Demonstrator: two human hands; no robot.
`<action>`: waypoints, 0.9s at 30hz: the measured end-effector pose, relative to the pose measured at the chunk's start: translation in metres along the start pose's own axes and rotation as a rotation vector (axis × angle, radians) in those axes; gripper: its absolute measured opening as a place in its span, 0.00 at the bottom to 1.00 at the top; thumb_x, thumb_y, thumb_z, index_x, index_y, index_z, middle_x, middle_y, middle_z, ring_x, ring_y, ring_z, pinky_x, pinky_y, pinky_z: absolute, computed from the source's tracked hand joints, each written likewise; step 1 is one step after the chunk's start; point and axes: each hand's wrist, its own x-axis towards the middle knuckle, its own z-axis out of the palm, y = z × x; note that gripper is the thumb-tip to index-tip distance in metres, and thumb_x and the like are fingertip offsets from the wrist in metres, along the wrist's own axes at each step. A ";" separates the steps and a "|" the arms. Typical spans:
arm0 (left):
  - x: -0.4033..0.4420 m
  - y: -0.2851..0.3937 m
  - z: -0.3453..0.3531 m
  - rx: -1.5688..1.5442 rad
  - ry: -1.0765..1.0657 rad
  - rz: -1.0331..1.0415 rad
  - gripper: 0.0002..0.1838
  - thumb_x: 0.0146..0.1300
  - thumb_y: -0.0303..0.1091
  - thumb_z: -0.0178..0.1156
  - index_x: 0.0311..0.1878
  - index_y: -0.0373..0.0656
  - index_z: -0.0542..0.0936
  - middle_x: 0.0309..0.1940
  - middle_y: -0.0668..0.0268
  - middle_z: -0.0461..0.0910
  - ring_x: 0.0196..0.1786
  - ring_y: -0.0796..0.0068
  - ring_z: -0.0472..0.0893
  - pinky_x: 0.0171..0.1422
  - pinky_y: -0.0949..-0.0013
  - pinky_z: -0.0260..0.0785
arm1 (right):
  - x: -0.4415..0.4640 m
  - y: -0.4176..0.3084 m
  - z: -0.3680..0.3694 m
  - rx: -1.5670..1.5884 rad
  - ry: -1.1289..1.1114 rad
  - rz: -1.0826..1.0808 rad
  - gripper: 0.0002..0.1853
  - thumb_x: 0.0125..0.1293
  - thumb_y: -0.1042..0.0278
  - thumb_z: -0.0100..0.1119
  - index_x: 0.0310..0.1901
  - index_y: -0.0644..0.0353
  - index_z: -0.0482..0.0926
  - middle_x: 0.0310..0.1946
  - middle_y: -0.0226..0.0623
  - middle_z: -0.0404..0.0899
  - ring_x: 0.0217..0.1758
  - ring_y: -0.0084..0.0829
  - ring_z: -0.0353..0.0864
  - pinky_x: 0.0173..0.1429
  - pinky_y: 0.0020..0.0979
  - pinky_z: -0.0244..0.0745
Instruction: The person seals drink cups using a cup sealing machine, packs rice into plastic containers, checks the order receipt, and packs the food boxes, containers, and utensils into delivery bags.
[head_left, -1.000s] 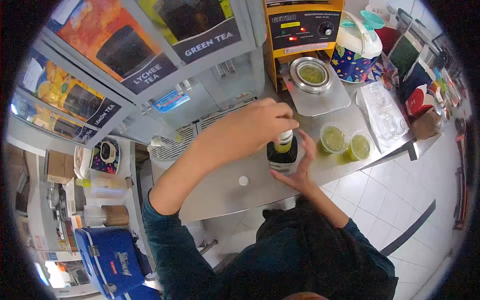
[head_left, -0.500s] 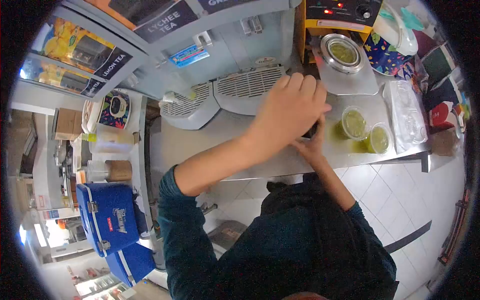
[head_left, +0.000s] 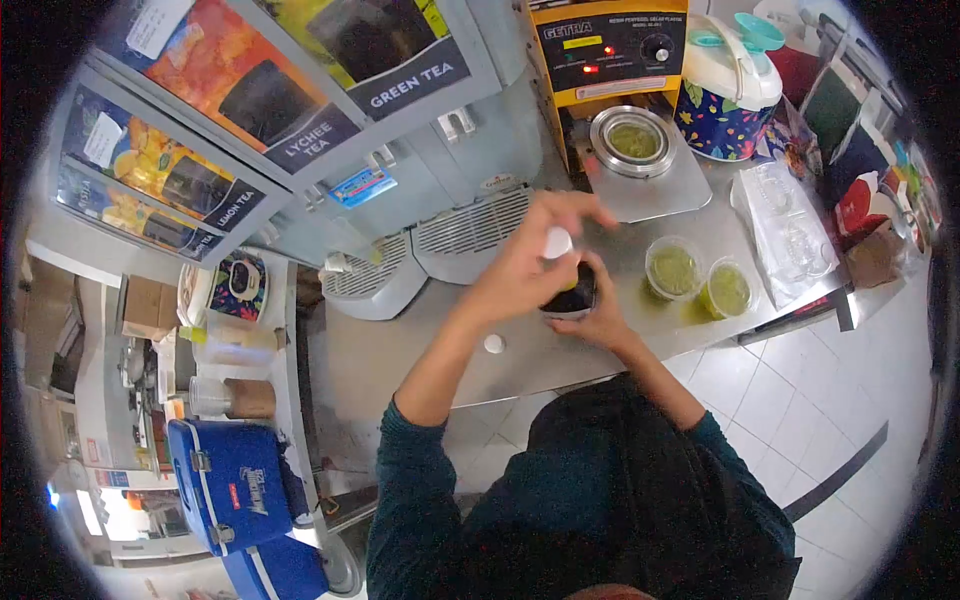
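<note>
My left hand (head_left: 520, 262) is over the steel counter, thumb and fingers around a small item with a round white end (head_left: 557, 243); one finger stretches away, blurred. A bit of yellow shows just below it. My right hand (head_left: 605, 308) is wrapped round a dark container (head_left: 578, 292), right under the left hand. What is inside the container cannot be made out. On the counter to the left lies a white round cap (head_left: 494, 344). Two clear cups of green drink, one (head_left: 674, 268) and another (head_left: 728, 288), stand right of my right hand.
A cup sealer (head_left: 612, 50) holds a green-filled cup (head_left: 634, 141) at the back. Tea dispensers (head_left: 400, 130) with grey drip trays (head_left: 370, 285) stand left. A patterned rice cooker (head_left: 722, 110), stacked clear plastic lids (head_left: 785, 225) and blue cooler boxes (head_left: 230, 480) are around.
My left hand has gone from a closed fist to a looser hold with one finger out, and the white-ended item shows. The view has shifted, and the white cap on the counter is now visible.
</note>
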 end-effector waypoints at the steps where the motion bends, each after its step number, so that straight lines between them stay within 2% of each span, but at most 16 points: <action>1: -0.001 -0.003 -0.007 -0.146 -0.011 0.071 0.19 0.46 0.28 0.53 0.44 0.44 0.62 0.52 0.59 0.63 0.58 0.66 0.61 0.62 0.63 0.46 | 0.001 -0.002 -0.001 0.026 0.001 0.010 0.49 0.30 0.68 0.73 0.57 0.62 0.53 0.50 0.39 0.62 0.55 0.34 0.62 0.59 0.32 0.56; 4: -0.004 -0.004 -0.020 0.004 0.154 0.027 0.20 0.48 0.26 0.51 0.46 0.44 0.60 0.54 0.57 0.59 0.60 0.65 0.55 0.65 0.65 0.42 | 0.004 -0.006 0.000 0.079 0.023 0.035 0.47 0.29 0.67 0.73 0.55 0.60 0.57 0.49 0.39 0.63 0.53 0.34 0.64 0.58 0.32 0.57; 5: -0.001 0.012 -0.001 0.072 0.341 -0.073 0.17 0.47 0.25 0.49 0.43 0.44 0.62 0.52 0.57 0.62 0.60 0.66 0.57 0.65 0.65 0.42 | 0.004 -0.006 0.003 0.083 0.053 0.040 0.45 0.28 0.65 0.72 0.54 0.58 0.59 0.48 0.39 0.65 0.52 0.36 0.65 0.57 0.33 0.57; 7: 0.002 0.019 0.026 0.302 0.251 -0.218 0.15 0.48 0.24 0.49 0.41 0.43 0.63 0.52 0.58 0.64 0.58 0.65 0.61 0.63 0.65 0.47 | -0.005 0.004 0.011 0.100 0.085 0.124 0.45 0.27 0.64 0.73 0.53 0.57 0.61 0.47 0.38 0.67 0.52 0.35 0.66 0.56 0.32 0.59; 8: 0.003 0.019 0.032 0.411 0.212 -0.294 0.14 0.48 0.24 0.48 0.40 0.43 0.64 0.52 0.59 0.64 0.57 0.65 0.63 0.63 0.65 0.49 | -0.002 0.002 0.005 0.167 0.014 0.145 0.45 0.26 0.65 0.73 0.53 0.57 0.61 0.48 0.38 0.67 0.52 0.34 0.66 0.56 0.32 0.59; 10: 0.007 0.006 0.005 0.204 -0.141 -0.139 0.12 0.49 0.24 0.49 0.39 0.42 0.65 0.48 0.59 0.68 0.53 0.62 0.68 0.57 0.63 0.57 | 0.007 -0.002 -0.011 0.301 -0.132 0.182 0.47 0.26 0.65 0.73 0.55 0.57 0.60 0.49 0.38 0.66 0.53 0.33 0.65 0.56 0.31 0.60; 11: 0.010 0.004 -0.005 0.101 -0.317 -0.060 0.10 0.50 0.25 0.49 0.39 0.42 0.66 0.47 0.59 0.69 0.50 0.60 0.71 0.54 0.63 0.61 | 0.011 -0.011 -0.022 0.238 -0.230 0.210 0.48 0.27 0.65 0.73 0.56 0.59 0.58 0.49 0.38 0.66 0.54 0.33 0.65 0.57 0.32 0.59; 13: 0.010 0.007 -0.005 0.425 -0.115 0.136 0.10 0.50 0.24 0.48 0.37 0.42 0.66 0.41 0.60 0.73 0.45 0.58 0.73 0.48 0.63 0.64 | 0.008 -0.014 -0.017 0.261 -0.197 0.211 0.48 0.27 0.66 0.73 0.56 0.60 0.58 0.50 0.39 0.65 0.55 0.32 0.64 0.58 0.32 0.58; 14: 0.012 0.012 0.000 0.568 0.000 0.139 0.10 0.49 0.23 0.48 0.37 0.42 0.67 0.40 0.60 0.74 0.44 0.58 0.74 0.48 0.63 0.65 | 0.009 -0.015 -0.012 0.273 -0.177 0.203 0.48 0.27 0.66 0.73 0.56 0.60 0.58 0.51 0.40 0.65 0.56 0.32 0.63 0.58 0.32 0.58; 15: 0.014 0.017 0.004 0.707 0.116 0.126 0.11 0.48 0.23 0.48 0.38 0.42 0.67 0.39 0.60 0.74 0.44 0.58 0.74 0.48 0.63 0.65 | 0.007 -0.013 0.000 0.217 -0.062 0.126 0.48 0.28 0.67 0.73 0.56 0.60 0.57 0.51 0.40 0.64 0.56 0.32 0.63 0.59 0.33 0.57; 17: 0.006 0.027 0.034 0.911 0.385 -0.113 0.15 0.45 0.23 0.49 0.39 0.43 0.68 0.41 0.60 0.74 0.48 0.61 0.73 0.54 0.63 0.62 | -0.003 -0.010 0.027 0.109 0.167 -0.017 0.48 0.28 0.68 0.73 0.56 0.61 0.56 0.52 0.40 0.62 0.57 0.32 0.61 0.60 0.33 0.56; 20: 0.007 0.029 0.018 0.542 0.079 -0.433 0.14 0.45 0.22 0.49 0.38 0.44 0.68 0.45 0.58 0.71 0.50 0.60 0.71 0.52 0.61 0.63 | 0.002 -0.012 0.012 0.422 -0.071 0.287 0.49 0.29 0.70 0.73 0.57 0.60 0.54 0.52 0.41 0.60 0.57 0.34 0.59 0.60 0.34 0.54; 23: 0.015 0.011 -0.025 -0.010 -0.465 -0.065 0.13 0.46 0.22 0.50 0.37 0.44 0.68 0.46 0.59 0.69 0.47 0.56 0.72 0.47 0.60 0.65 | 0.013 0.005 -0.011 0.348 -0.388 0.295 0.53 0.31 0.67 0.74 0.59 0.61 0.50 0.57 0.38 0.56 0.58 0.32 0.60 0.58 0.32 0.58; 26: 0.004 0.027 -0.001 1.227 0.046 0.099 0.13 0.46 0.29 0.53 0.37 0.43 0.66 0.43 0.60 0.70 0.38 0.58 0.75 0.42 0.62 0.68 | 0.007 -0.017 0.016 0.106 -0.050 0.133 0.48 0.33 0.68 0.73 0.56 0.60 0.52 0.52 0.40 0.59 0.57 0.36 0.59 0.59 0.35 0.54; 27: 0.000 0.027 0.013 1.332 0.280 0.062 0.12 0.46 0.29 0.53 0.36 0.43 0.66 0.39 0.62 0.70 0.33 0.58 0.76 0.38 0.64 0.69 | -0.004 -0.012 0.033 0.135 0.046 0.125 0.46 0.35 0.68 0.72 0.56 0.60 0.53 0.52 0.39 0.59 0.56 0.36 0.59 0.59 0.36 0.55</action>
